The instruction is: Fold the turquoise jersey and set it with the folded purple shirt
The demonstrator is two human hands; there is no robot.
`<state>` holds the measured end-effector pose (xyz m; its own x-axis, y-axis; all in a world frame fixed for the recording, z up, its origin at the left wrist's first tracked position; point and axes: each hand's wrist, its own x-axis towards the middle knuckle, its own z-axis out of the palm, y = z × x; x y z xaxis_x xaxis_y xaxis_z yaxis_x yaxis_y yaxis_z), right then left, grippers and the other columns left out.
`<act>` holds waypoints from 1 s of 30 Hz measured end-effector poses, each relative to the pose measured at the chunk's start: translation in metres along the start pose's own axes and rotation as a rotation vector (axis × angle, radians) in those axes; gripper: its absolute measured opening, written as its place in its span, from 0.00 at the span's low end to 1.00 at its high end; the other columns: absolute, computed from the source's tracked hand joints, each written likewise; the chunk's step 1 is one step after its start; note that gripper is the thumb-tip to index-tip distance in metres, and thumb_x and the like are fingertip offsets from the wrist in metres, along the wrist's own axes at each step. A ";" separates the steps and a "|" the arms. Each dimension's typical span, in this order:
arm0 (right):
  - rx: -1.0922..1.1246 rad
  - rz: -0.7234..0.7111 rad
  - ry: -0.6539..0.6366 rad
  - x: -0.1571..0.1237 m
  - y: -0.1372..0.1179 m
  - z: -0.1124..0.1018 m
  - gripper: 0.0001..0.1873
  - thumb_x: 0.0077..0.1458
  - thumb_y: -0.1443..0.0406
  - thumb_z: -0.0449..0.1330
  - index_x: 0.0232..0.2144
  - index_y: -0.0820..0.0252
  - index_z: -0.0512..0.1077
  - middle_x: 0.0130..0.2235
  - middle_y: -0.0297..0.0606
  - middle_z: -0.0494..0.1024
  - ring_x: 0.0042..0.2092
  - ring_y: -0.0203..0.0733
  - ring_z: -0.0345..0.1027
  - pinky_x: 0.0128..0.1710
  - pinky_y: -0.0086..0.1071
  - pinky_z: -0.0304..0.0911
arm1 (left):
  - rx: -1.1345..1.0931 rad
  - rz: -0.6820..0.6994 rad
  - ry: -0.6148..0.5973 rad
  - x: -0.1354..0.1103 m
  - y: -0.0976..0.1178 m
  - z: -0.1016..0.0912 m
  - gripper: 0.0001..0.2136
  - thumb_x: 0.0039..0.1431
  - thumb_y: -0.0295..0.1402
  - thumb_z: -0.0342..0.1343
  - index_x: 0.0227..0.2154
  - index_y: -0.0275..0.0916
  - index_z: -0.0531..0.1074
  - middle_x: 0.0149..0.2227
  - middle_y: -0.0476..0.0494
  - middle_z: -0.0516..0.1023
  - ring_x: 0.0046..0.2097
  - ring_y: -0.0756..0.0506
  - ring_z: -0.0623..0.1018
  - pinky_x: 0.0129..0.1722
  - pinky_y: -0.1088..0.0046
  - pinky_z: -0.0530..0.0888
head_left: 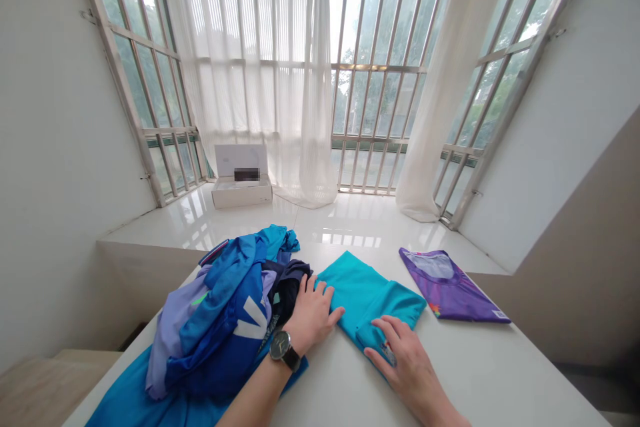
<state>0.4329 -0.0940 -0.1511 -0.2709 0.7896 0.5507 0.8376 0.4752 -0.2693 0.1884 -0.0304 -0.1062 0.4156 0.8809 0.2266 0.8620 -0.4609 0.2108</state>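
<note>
touching the teal garment (pixel 363 283) is the right hand (pixel 413 363).

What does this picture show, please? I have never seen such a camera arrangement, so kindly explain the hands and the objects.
There is no machine here, only a person's two bare hands, in one picture taken by a camera worn on the head, looking forward and down.

On the glossy white table lie a crumpled heap of blue, lavender and dark fabric clothes at left, a flat, folded teal fabric garment in the middle, and a folded purple fabric shirt at right.

The left hand lies spread where the heap meets the teal garment. The right hand is on the teal garment; whether its grip is closed, I cannot tell.
</note>
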 end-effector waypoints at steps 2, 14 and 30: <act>-0.042 -0.037 0.001 0.004 0.013 -0.004 0.14 0.59 0.58 0.62 0.48 0.50 0.72 0.47 0.43 0.76 0.47 0.50 0.73 0.44 0.44 0.73 | 0.035 0.003 0.018 0.000 0.003 -0.008 0.22 0.67 0.49 0.47 0.49 0.37 0.74 0.51 0.34 0.75 0.59 0.32 0.67 0.63 0.47 0.53; -0.173 0.100 0.014 0.037 0.067 0.012 0.16 0.64 0.67 0.48 0.44 0.54 0.75 0.45 0.42 0.76 0.39 0.45 0.77 0.34 0.37 0.73 | 0.132 0.170 -0.078 -0.003 0.035 -0.020 0.18 0.65 0.47 0.54 0.32 0.35 0.78 0.32 0.35 0.80 0.40 0.37 0.78 0.42 0.61 0.70; 0.008 0.183 0.039 0.044 0.082 0.010 0.29 0.62 0.52 0.53 0.61 0.59 0.64 0.66 0.51 0.62 0.66 0.55 0.57 0.62 0.53 0.60 | -0.333 0.541 -0.182 -0.017 0.041 -0.007 0.25 0.64 0.39 0.57 0.62 0.46 0.62 0.64 0.43 0.67 0.67 0.39 0.62 0.67 0.58 0.57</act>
<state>0.4847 -0.0166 -0.1574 -0.0951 0.8476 0.5220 0.8674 0.3278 -0.3743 0.2148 -0.0649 -0.0947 0.8325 0.5062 0.2253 0.3940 -0.8266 0.4018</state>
